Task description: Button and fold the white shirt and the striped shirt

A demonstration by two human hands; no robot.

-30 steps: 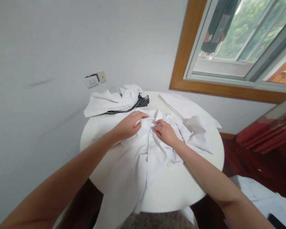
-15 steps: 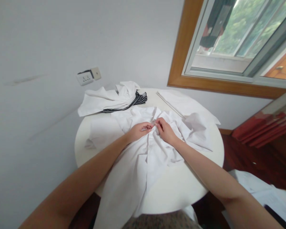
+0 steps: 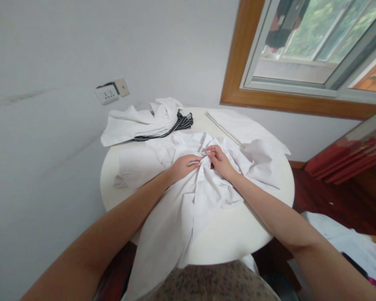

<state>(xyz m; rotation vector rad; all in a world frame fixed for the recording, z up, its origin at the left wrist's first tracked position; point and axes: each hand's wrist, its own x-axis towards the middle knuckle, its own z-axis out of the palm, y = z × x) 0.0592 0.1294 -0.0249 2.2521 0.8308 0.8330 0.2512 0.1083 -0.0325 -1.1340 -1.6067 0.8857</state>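
Note:
A white shirt (image 3: 188, 205) lies spread over a round white table (image 3: 238, 238), its lower part hanging over the near edge. My left hand (image 3: 183, 166) and my right hand (image 3: 219, 161) meet at the middle of the shirt near its collar. Both pinch the cloth at the front opening, fingertips almost touching. The fingers of each hand are closed on the fabric.
A bundle of white cloth with a black-striped piece (image 3: 150, 123) lies at the table's far left. A folded white garment (image 3: 238, 129) sits at the far right. A wall socket (image 3: 108, 92) and a wood-framed window (image 3: 301, 100) are behind. Red floor lies to the right.
My left hand has drawn in from the shirt's left side to meet my right hand at the front opening. Both now pinch the cloth together. The view shifted slightly.

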